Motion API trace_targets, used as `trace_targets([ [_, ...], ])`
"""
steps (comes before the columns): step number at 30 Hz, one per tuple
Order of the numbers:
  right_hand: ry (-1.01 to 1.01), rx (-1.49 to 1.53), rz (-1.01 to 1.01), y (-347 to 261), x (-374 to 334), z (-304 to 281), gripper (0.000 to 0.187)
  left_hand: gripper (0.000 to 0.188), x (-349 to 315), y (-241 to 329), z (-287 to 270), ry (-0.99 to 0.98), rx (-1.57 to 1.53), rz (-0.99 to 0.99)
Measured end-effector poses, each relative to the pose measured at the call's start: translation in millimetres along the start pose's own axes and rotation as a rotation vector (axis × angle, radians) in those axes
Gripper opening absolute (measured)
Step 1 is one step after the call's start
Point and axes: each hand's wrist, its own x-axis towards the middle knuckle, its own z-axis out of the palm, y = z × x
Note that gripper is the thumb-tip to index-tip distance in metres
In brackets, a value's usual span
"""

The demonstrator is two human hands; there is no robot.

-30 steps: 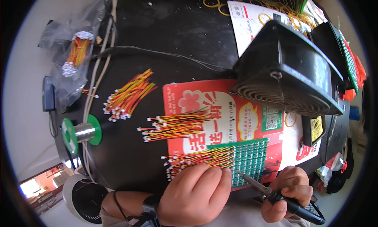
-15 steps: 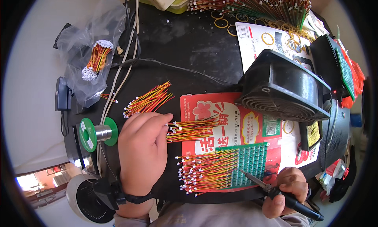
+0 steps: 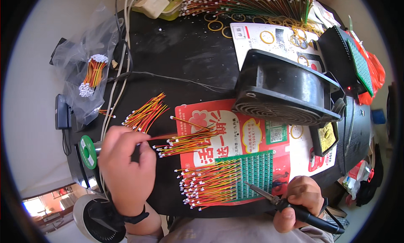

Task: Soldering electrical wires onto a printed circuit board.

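Observation:
My left hand (image 3: 124,165) pinches a short red-yellow-black wire lead (image 3: 168,136) beside a loose pile of the same leads (image 3: 144,113). Another bundle of leads (image 3: 185,142) lies just right of the hand. My right hand (image 3: 299,201) grips a black soldering iron (image 3: 290,205), its tip resting near the green circuit board (image 3: 256,172). A row of wires (image 3: 210,184) runs off the board's left edge. The board lies on a red printed sheet (image 3: 229,135).
A black fan (image 3: 286,91) stands at the right of the black table (image 3: 185,53). A green solder spool (image 3: 87,151) sits left of my hand. A plastic bag with wires (image 3: 90,76) lies at far left. More wires and yellow rings (image 3: 252,3) fill the far edge.
My left hand left the wires at the board, moved left to the loose pile and picked up one lead. My right hand stays put with the iron.

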Motion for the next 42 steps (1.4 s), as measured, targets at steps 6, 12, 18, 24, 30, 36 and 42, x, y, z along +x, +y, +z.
trace_targets([
  [6,0.035,0.006,-0.022,2,1,3,0.024,0.009,-15,11,0,0.197,-0.368,-0.011],
  [12,0.049,-0.006,-0.047,5,2,6,0.025,0.016,-31,28,1,-0.526,-0.780,0.204],
  [18,0.091,0.001,-0.061,7,0,10,0.025,0.016,-47,51,13,-0.373,-0.596,0.241],
  [24,0.101,-0.002,-0.056,6,0,9,0.026,0.030,-49,46,21,-0.306,-0.507,0.463],
  [30,0.093,-0.010,-0.048,7,0,12,0.027,0.021,-53,49,30,-0.297,-0.406,0.642],
  [36,0.125,-0.027,-0.046,8,1,13,0.028,0.020,-60,57,33,-0.285,-0.277,0.596],
  [42,0.126,-0.039,-0.048,6,-3,14,0.031,0.020,-62,56,35,-0.264,-0.234,0.584],
])
